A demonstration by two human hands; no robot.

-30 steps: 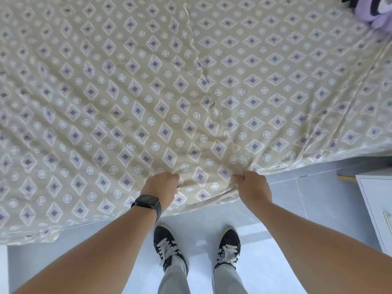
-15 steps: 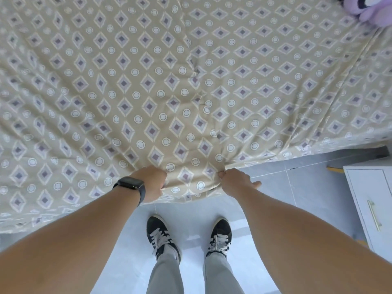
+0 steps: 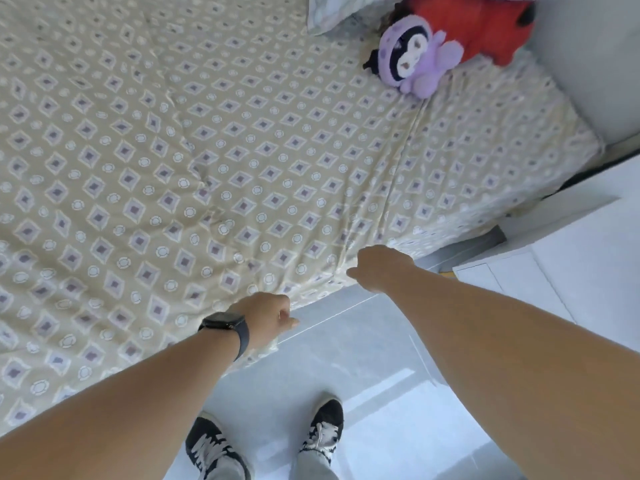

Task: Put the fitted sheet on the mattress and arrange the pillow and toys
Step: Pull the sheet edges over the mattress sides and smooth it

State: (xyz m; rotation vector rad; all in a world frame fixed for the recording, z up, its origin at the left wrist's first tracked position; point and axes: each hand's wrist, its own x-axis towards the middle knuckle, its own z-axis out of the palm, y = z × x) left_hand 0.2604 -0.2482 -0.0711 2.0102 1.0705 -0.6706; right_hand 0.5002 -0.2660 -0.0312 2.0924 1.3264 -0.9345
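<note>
Now that my view has swung toward the bed's head end, the fitted sheet (image 3: 242,150) covers the mattress; red toy (image 3: 485,26) and purple toy (image 3: 412,60) lie there. Left hand (image 3: 266,317) pinches the sheet's near edge; right hand (image 3: 381,268) fingers: cannot tell.

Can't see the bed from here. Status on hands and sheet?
Left hand grips the sheet edge, right hand at the edge, grip hidden. Sheet covers the top, wrinkled. Purple toy, red toy, pillow lie at far corner.
</note>
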